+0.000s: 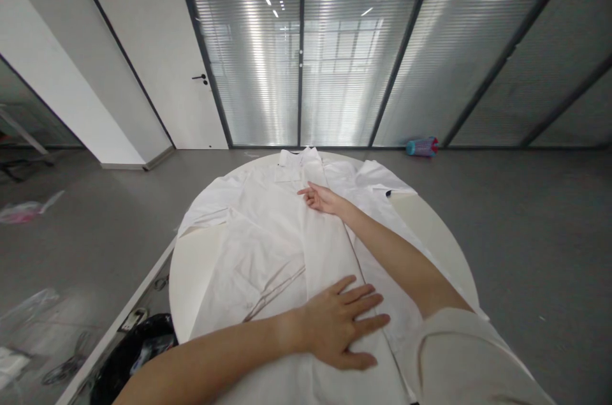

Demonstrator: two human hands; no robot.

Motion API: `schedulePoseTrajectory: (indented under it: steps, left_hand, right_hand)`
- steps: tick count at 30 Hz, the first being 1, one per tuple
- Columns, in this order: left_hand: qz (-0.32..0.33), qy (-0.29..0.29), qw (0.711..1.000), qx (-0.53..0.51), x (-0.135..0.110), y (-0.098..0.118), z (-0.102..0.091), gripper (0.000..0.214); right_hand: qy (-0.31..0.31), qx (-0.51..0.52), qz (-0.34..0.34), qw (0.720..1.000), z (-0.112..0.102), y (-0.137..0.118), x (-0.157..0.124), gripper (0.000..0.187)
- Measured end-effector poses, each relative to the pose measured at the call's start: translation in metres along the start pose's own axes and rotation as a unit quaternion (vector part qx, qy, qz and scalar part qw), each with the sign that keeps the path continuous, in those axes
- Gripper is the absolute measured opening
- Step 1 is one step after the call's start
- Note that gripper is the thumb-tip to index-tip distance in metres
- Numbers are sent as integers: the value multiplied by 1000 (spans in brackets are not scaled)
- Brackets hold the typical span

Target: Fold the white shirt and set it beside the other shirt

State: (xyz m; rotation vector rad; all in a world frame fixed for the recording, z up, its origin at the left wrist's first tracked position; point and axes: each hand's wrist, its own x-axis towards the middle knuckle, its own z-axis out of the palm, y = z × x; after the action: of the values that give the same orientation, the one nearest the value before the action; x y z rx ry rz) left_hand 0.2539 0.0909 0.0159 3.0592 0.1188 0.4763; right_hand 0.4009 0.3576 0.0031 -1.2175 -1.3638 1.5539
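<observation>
A long white coat (268, 226) with a collar lies spread over a round white table (196, 268), its collar at the far edge and its sleeves out to both sides. My left hand (347, 325) rests flat on the lower front of the coat, fingers spread, beside the long front edge. Farther up, my right hand (321, 198) is on the coat's chest just below the collar. Its index finger points left and the other fingers are loosely bent, with nothing visible in them. Several creases run across the coat's left half.
A black bin (134, 360) with a bag in it stands at the table's lower left, next to a floor strip with a socket (134, 319). Plastic wrapping (31, 309) and cables lie on the floor. A blue and red bundle (422, 147) sits by the glass partition.
</observation>
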Motion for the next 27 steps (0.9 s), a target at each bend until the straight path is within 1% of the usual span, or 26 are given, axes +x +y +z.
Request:
schedulePoseTrajectory:
  steps: [2,3,4,6,8,9,12,15,18,20,22,23,25,26,27]
  left_hand:
    - [-7,7,1000,18,-1,10,0,75]
    - [-6,12,999,30,-2,16,1,76]
    - [-1,19,999,46,-3,23,3,75]
    - [18,27,997,77,-4,35,9,57]
    - [43,22,994,93,-4,41,19,35]
    - [49,19,994,92,-3,41,24,29]
    - [49,24,996,73,0,38,39,28]
    - [42,27,997,63,2,34,51,28]
    - [35,-18,998,47,4,33,56,26]
    - [28,-38,998,31,5,33,51,27]
    - [42,-27,999,5,3,31,36,29]
    - [51,-14,998,-13,1,30,24,29]
    - [55,20,997,-51,-6,28,-2,28]
    - [37,38,996,-65,-11,27,-14,28]
    - [9,52,996,-72,-16,26,-25,29]
  right_hand:
    - [-30,108,29,993,-4,1,-4,40]
    - [-30,174,44,983,-6,-2,-1,39]
    - [-20,235,55,970,-10,-6,6,39]
    - [20,314,59,947,-18,-17,29,44]
    - [67,323,36,943,-28,-28,55,52]
    - [88,327,26,941,-33,-33,68,55]
    - [136,317,6,939,-43,-40,96,59]
    - [170,266,-7,949,-46,-40,109,54]
    - [206,180,-39,961,-42,-39,109,42]
    - [229,105,-76,965,-31,-40,106,31]
    - [242,19,-128,962,-12,-44,103,24]
    - [241,-24,-157,957,2,-47,102,24]
    - [210,-105,-221,947,40,-53,97,28]
    - [175,-142,-253,941,64,-55,92,29]
    - [124,-177,-283,934,90,-56,85,29]
